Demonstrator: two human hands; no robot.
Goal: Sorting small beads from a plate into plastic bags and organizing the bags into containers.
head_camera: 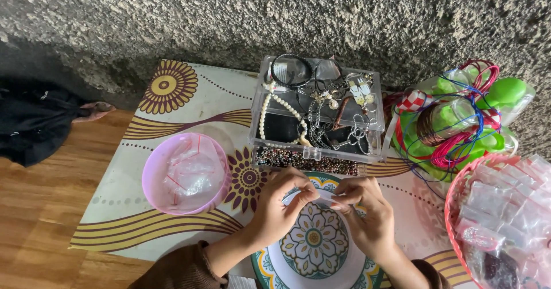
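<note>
Head view, looking down on a low table point(172, 114) with a cream cloth printed in brown swirls and flowers, set against a rough grey wall point(275, 13).

Left hand point(281, 206): fingers curled, thumb and forefinger pinched on the left end of a small clear bag point(323, 194). Right hand point(367, 211): fingers bent, fingertips pinched on the bag's right end. Both hands grip it; neither is open. The bag is stretched between the two hands, at centre frame, above a patterned plate point(313, 243). What the bag holds: cannot tell, too small.

The plate sits at 6 o'clock on the table, directly under the hands; floral medallion in green, blue and yellow.

At 12 o'clock from the hands: clear plastic box point(261, 117), just beside the fingers. On its top lie a pearl strand, dark bangles and metal chains; its front drawer shows small dark beads.

At 9 o'clock: pink bowl point(152, 177) holding empty clear bags, near the left hand but apart from it.

At 2 o'clock: green bottles point(505, 91) bundled with cord spools in red, blue and brown.

At 3 to 4 o'clock: red basket point(453, 203) filled with small clear bags, cut by the frame edge.

At 9 o'clock, far left: wooden floor point(34, 208), with dark cloth on it.
</note>
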